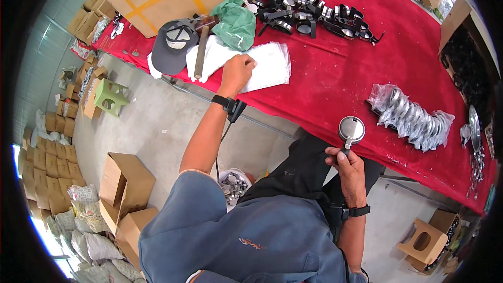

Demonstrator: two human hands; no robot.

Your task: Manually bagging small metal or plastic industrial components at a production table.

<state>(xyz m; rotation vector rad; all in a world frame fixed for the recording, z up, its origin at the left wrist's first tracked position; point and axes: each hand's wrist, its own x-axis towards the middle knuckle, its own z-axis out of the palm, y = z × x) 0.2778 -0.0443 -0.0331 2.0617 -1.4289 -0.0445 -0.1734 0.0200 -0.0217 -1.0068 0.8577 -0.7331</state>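
Note:
On the red-covered table, my left hand (238, 75) rests at a flat stack of clear-white plastic bags (271, 66). Its fingers are curled together; whether they pinch a bag is hidden. Close to the table's front edge, my right hand (349, 174) grips the black stem of a round part with a shiny silver face and dark rim (351, 130), face up. Beyond the left hand lie a crumpled green plastic bag (234, 22), a hammer with a wooden handle (201, 55) and a dark cap (175, 44).
Several black-and-silver round parts (314, 15) lie at the table's far side. Bagged silver discs (414, 118) form a row at right, near an open carton of black pieces (469, 63). Below are a white bucket of metal parts (234, 184), a green stool (110, 97) and cartons (124, 183).

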